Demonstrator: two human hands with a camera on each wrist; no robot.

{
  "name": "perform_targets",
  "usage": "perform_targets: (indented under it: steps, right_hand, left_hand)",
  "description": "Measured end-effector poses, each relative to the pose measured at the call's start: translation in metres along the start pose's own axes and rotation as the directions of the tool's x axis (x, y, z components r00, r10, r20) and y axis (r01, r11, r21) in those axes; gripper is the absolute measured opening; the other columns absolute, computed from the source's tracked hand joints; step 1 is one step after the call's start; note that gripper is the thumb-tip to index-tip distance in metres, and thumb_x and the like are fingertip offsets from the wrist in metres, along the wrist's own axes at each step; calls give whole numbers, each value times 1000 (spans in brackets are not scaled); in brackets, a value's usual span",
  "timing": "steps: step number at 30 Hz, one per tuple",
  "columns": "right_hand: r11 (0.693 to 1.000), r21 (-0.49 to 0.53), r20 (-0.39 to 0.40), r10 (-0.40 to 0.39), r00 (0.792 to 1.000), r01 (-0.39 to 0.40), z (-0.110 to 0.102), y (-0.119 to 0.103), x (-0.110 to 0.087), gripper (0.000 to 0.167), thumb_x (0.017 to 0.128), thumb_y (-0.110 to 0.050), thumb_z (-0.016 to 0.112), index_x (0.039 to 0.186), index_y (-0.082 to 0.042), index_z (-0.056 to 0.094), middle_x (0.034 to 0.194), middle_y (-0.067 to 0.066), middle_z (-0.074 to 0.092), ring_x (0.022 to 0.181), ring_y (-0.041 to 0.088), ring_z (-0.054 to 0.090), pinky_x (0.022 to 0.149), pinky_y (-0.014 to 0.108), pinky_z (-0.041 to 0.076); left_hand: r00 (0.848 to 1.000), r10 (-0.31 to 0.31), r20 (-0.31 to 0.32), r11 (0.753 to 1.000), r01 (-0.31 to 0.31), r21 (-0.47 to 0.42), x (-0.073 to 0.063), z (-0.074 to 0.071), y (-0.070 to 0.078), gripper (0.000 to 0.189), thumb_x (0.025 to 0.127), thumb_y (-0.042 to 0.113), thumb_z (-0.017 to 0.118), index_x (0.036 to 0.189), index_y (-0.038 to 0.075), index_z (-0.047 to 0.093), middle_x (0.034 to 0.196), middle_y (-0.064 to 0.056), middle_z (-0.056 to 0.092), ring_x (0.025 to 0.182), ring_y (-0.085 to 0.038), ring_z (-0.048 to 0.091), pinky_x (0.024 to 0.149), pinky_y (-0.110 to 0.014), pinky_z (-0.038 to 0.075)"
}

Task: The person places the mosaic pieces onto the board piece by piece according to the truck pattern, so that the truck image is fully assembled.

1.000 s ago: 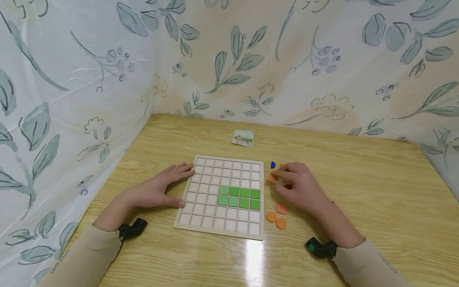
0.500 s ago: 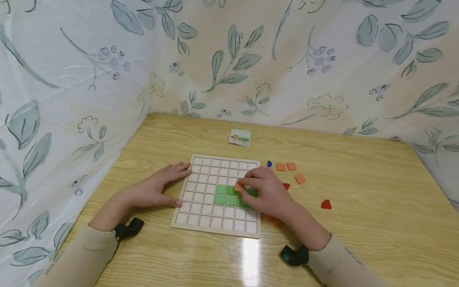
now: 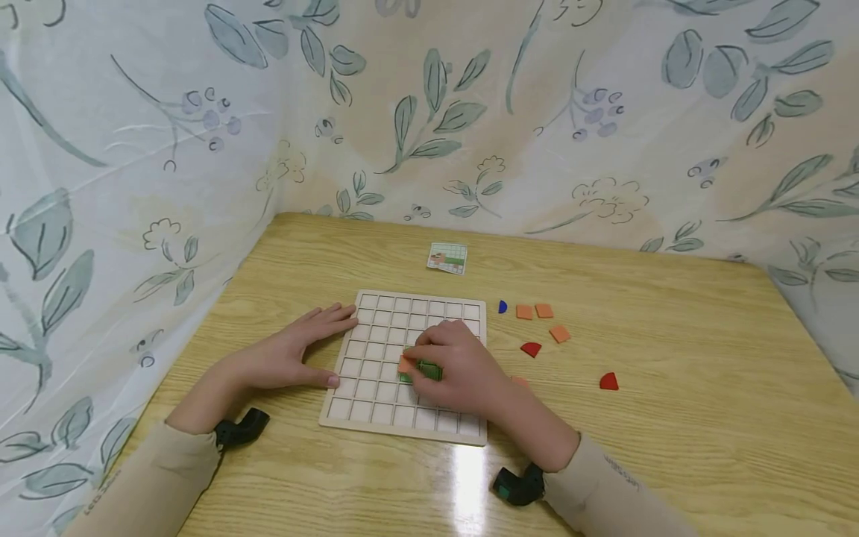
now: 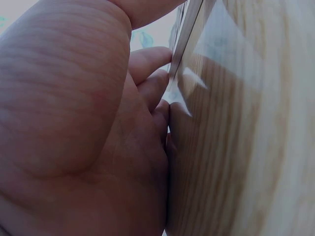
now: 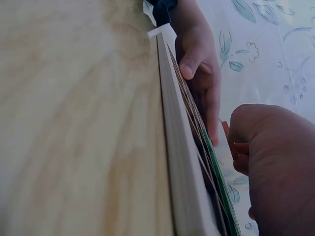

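A wooden grid board [image 3: 376,429] lies on the table, with green square tiles [image 3: 429,369] in some of its cells. My right hand [image 3: 463,373] is over the board and pinches an orange square tile [image 3: 406,365] by its edge, close above the left end of the green tiles. In the right wrist view the orange tile [image 5: 226,132] stands out from the fingertips, apart from the board. My left hand [image 3: 288,350] rests spread at the board's left edge, its thumb and fingertips touching the frame. Most of the green tiles are hidden under the right hand.
Right of the board lie several orange square tiles [image 3: 525,312], two red quarter-circle pieces [image 3: 531,349] and a blue half-circle [image 3: 502,306]. A small picture card [image 3: 447,258] lies behind the board. A patterned cloth [image 3: 429,112] hangs at the table's back and left.
My right hand picked up an orange square tile from the table right of the board and carried it left over the green tiles. The left hand stayed at the board's edge.
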State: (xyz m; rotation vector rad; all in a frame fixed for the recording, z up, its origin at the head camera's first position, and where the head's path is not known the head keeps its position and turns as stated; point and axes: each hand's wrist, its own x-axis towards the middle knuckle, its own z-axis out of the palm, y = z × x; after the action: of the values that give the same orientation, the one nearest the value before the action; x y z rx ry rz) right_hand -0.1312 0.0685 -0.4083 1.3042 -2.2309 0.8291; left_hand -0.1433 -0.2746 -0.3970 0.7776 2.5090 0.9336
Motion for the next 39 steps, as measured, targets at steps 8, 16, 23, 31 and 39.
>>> perform_targets:
  steps: [8, 16, 23, 31, 39]
  right_hand:
    - [1000, -1, 71, 30, 997, -31, 10, -9, 10, 11, 95, -24, 84, 100, -15, 88, 94, -5, 73, 89, 15, 66, 83, 35, 53]
    - [999, -19, 133, 29, 991, -26, 15, -10, 14, 11, 98, -24, 81, 102, -16, 88, 94, -6, 73, 87, 14, 66, 83, 36, 54]
    - [999, -38, 182, 35, 983, -28, 13, -12, 14, 14, 99, -25, 79, 106, -15, 88, 97, -4, 73, 92, 16, 65, 87, 37, 54]
    - [999, -33, 213, 41, 976, -35, 11, -12, 14, 16, 99, -23, 77, 110, -16, 87, 100, -4, 71, 93, 16, 61, 87, 35, 52]
    - [998, -29, 210, 63, 976, -59, 7, -9, 12, 16, 99, -24, 78, 110, -17, 86, 102, -6, 70, 95, 16, 61, 88, 36, 52]
  left_hand:
    - [1000, -3, -1, 1000, 3, -10, -1, 0, 0, 98, 91, 52, 88, 172, 26, 38, 182, 3, 19, 167, -44, 2, 128, -72, 6]
    - [1000, -8, 2, 1000, 8, -10, 0, 0, 0, 98, 91, 52, 88, 172, 26, 38, 182, 3, 18, 167, -43, 2, 129, -72, 6]
    - [1000, -11, 3, 1000, 11, -14, 0, 0, 0, 99, 91, 52, 88, 173, 27, 38, 182, 4, 18, 167, -43, 1, 129, -72, 6]
    - [1000, -5, 4, 1000, 5, -17, -1, 0, 0, 99, 91, 51, 88, 173, 26, 37, 182, 3, 18, 167, -43, 1, 129, -71, 5]
    - [1000, -5, 10, 1000, 5, -21, 0, -1, 2, 99, 92, 51, 88, 173, 26, 37, 182, 3, 17, 167, -43, 1, 128, -72, 6]
